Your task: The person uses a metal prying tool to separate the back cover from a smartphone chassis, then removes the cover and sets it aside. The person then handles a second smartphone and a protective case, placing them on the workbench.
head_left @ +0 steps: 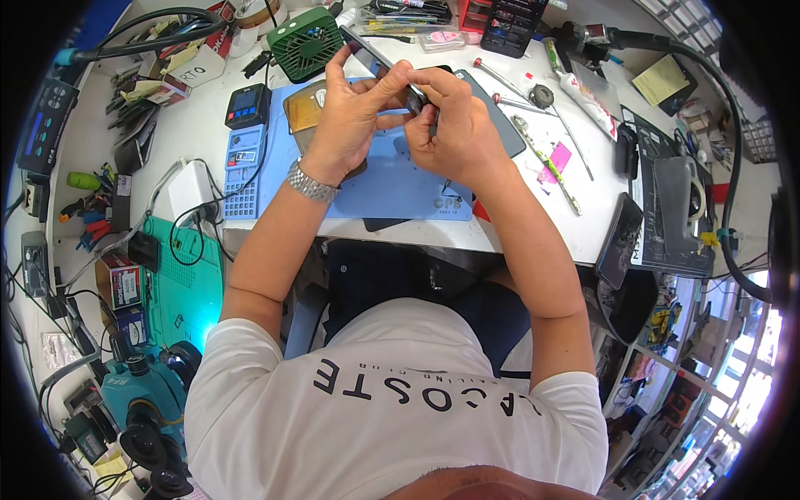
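A dark, thin smartphone (367, 47) is raised above the bench, tilted with its edge toward me. My left hand (354, 108) grips it by the sides, with a metal-band watch on that wrist. At the phone's lower end, my right hand (458, 121) is closed, thumb and fingers pinched against its edge. Whether a small tool is also in those fingers is hidden. Below the hands lies a blue work mat (400, 187). A tan flat device (302, 112) rests on it beside my left hand, and a dark grey flat panel (500, 117) lies partly behind my right hand.
A green fan (304, 46) stands at the back. Screwdrivers (521, 104) and a tweezer-like tool (546, 162) lie to the right. A dark phone (621, 242) sits at the right edge. A teal microscope (146, 400) stands lower left, near a green mat (179, 292). Cables cross the left side.
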Available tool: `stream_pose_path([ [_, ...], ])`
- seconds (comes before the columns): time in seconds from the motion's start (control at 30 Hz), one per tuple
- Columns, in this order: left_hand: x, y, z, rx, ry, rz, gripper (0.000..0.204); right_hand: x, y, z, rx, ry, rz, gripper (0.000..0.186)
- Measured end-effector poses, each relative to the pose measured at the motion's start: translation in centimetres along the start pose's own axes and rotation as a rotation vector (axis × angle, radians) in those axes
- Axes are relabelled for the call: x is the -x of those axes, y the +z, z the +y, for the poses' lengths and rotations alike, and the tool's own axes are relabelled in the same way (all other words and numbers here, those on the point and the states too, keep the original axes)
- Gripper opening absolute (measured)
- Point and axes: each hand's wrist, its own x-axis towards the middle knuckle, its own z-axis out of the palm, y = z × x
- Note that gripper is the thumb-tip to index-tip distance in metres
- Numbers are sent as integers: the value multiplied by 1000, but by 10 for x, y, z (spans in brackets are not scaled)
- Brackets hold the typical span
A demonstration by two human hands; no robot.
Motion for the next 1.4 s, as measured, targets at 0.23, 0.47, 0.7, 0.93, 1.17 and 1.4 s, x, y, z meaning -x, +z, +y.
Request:
stream_pose_path([
  [0.23, -1, 0, -4, -16, -1, 10, 109, 1, -5, -4, 87, 0, -57, 47],
  [0.47, 1, 3, -4, -39, 16, 16, 113, 1, -5, 0, 54, -57, 28, 48],
  [0.7, -2, -3, 2, -56, 73, -81, 122, 3, -8, 2, 22, -14, -29, 48],
  [0.93, 0, 0, 4, -32, 92, -98, 126, 3, -3, 4, 22, -101, 95, 47],
  [1.17, -1, -2, 4, -4, 109, -101, 127, 2, -5, 4, 61, -95, 108, 50],
  [1.4, -2, 0, 5, -415, 450, 29, 134, -10, -16, 11, -369, 289, -40, 52],
])
